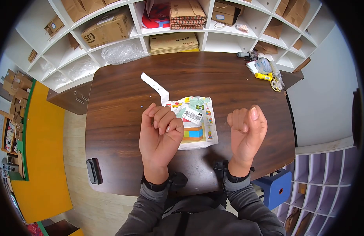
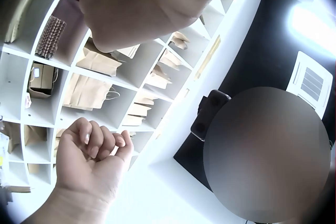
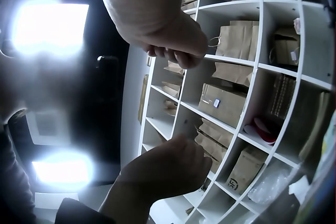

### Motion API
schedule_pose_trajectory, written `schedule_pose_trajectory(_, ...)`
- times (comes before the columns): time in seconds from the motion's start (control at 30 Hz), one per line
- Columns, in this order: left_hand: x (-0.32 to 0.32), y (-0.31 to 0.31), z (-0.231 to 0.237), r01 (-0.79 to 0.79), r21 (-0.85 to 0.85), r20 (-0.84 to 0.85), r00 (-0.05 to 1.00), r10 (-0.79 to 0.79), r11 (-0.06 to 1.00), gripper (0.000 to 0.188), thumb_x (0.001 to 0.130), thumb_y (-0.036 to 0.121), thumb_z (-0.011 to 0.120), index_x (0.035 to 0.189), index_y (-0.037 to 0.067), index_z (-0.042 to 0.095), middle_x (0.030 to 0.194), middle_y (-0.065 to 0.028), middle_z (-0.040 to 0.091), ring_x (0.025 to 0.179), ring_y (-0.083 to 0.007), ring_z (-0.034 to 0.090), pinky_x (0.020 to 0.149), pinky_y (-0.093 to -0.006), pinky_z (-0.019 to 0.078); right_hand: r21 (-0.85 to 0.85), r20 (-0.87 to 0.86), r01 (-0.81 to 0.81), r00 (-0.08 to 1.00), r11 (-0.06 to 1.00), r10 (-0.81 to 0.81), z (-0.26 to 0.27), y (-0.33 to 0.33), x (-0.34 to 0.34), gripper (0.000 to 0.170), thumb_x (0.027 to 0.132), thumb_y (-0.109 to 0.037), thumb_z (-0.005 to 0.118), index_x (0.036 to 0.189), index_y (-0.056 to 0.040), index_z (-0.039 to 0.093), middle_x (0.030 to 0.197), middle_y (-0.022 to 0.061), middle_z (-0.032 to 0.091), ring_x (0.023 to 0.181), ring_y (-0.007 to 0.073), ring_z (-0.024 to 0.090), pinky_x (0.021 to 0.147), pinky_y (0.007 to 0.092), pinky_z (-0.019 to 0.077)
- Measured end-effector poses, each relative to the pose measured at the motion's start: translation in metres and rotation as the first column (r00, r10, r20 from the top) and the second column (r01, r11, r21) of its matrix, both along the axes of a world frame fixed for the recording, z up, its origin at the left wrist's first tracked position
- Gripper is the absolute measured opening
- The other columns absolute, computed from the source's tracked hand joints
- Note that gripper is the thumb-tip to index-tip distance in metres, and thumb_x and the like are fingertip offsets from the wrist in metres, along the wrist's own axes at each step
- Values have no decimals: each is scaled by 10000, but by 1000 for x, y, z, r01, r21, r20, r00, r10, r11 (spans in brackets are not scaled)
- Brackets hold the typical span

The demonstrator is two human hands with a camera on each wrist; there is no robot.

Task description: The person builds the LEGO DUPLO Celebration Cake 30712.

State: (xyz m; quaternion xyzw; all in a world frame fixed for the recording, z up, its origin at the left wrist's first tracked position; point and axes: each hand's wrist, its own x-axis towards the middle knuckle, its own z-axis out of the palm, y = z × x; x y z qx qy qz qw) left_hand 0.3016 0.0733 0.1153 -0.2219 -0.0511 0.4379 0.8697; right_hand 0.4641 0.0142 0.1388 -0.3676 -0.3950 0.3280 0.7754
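Above the table's (image 1: 123, 165) near half, left hand (image 1: 160, 135) and right hand (image 1: 247, 135) are raised, fingers curled in, both holding nothing. Beyond them, the printed packet (image 1: 208, 129) lies flat on the tabletop, label (image 1: 192, 115) up, partly hidden behind the left hand. Looks light, soft, crinkly; film probably a bit slippery, low breakage risk. Best hold: pinch both side edges. Farther: white strip (image 1: 154, 85), then yellow glue stick (image 1: 263, 76), shelving (image 1: 203, 41).
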Motion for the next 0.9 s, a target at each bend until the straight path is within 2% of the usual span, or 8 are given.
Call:
schedule_pose_trajectory(0.17,3,1,-5,-3,-5,-9,1000,3,1000,277,954,187,435,683,129,427,567,47,297,486,-72,257,547,-252,254,-30,31,-41,999,999,42,-5,1,-3,383,951,-244,468,629,-124,299,506,-37,256,482,77,195,493,278,203)
schedule_pose_trajectory(0.27,0,5,-6,-4,-9,22,1000,4,1000,292,946,172,439,660,127,397,558,43,290,480,-72,253,540,-252,250,-7,-181,-268,948,963,263,-6,6,3,370,964,-216,454,626,-113,342,515,-37,280,492,72,236,506,258,249)
schedule_pose_trajectory(0.33,-10,11,-5,-47,-14,39,998,48,999,299,940,164,444,650,129,381,548,41,281,472,-73,246,536,-252,246,194,-607,-604,545,773,579,-13,12,9,384,988,-245,384,623,-130,352,502,-46,230,470,78,211,501,254,261)
schedule_pose_trajectory(0.37,-17,15,-5,-90,-14,58,994,91,996,307,934,156,449,639,132,366,538,39,272,464,-75,239,531,-252,242,192,-609,-603,546,775,576,-15,15,10,384,988,-245,384,623,-130,352,502,-46,230,470,78,211,501,254,261)
schedule_pose_trajectory(0.43,-31,20,-5,-123,-6,68,990,123,992,318,925,140,454,623,133,352,524,38,257,450,-79,223,524,-253,233,263,-771,-629,319,732,551,-19,21,11,394,998,-255,350,621,-142,362,496,-45,203,458,87,205,496,251,264)
schedule_pose_trajectory(0.57,-46,25,-7,-255,-46,132,957,259,966,343,908,135,461,595,132,320,518,39,246,448,-86,217,520,-255,219,353,-846,-657,81,667,527,-32,31,12,395,989,-261,379,612,-143,376,497,-42,206,457,93,205,496,255,264)
schedule_pose_trajectory(0.8,-46,25,-8,-360,-158,213,897,388,920,309,880,166,457,600,127,331,536,34,246,483,-91,190,513,-263,201,392,-894,-636,-93,664,439,-42,36,15,390,964,-233,435,591,-135,382,497,-41,198,458,96,202,494,259,239)
schedule_pose_trajectory(0.9,-44,24,-4,-372,-186,229,884,409,909,293,868,170,452,599,129,343,533,35,258,481,-89,196,507,-262,198,408,-913,-489,-199,771,357,-45,36,19,378,941,-196,469,579,-129,382,491,-37,195,458,96,196,494,258,222)
